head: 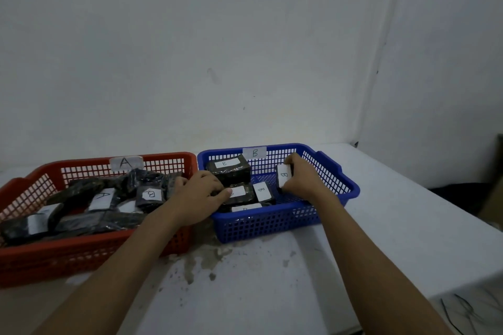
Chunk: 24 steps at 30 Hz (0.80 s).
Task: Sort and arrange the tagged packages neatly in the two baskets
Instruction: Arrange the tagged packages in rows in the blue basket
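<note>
This looks like a plain back room or small storeroom used for sorting goods, not a lived-in home space. A white table (381, 226), its surface stained and chipped near the front, stands pushed into the corner of bare, scuffed white walls (217, 49). On the table sit a red basket (81, 253) tagged A and, just right of it, a blue basket (272, 223) tagged B, both holding black wrapped packages (228, 171) with handwritten labels.

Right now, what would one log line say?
right hand: holds B package upright | left hand: on package | blue basket | B-tagged package in red basket
</note>
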{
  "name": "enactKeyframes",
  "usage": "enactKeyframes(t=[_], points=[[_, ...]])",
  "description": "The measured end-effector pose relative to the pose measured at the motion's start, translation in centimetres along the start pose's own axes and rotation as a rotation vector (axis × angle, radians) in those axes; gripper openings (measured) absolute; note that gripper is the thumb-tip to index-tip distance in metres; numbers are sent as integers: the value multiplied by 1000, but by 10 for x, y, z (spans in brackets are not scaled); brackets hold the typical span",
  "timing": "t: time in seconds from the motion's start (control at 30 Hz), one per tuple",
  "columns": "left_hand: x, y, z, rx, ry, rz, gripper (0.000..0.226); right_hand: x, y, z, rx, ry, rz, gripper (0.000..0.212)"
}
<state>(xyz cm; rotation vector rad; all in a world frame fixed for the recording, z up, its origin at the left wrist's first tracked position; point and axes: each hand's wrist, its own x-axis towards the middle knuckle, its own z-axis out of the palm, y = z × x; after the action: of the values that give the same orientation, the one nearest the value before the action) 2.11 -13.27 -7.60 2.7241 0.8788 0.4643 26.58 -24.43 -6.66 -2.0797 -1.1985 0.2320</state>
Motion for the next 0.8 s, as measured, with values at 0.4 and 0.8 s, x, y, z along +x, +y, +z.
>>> enactKeyframes(t=[0.4,0.8], points=[[1,-3,2,-8,34,10,31,1,-1,6,-146,-152,121,53],[1,-3,3,-9,36,8,30,1,-4,6,-107,-219,105,37]])
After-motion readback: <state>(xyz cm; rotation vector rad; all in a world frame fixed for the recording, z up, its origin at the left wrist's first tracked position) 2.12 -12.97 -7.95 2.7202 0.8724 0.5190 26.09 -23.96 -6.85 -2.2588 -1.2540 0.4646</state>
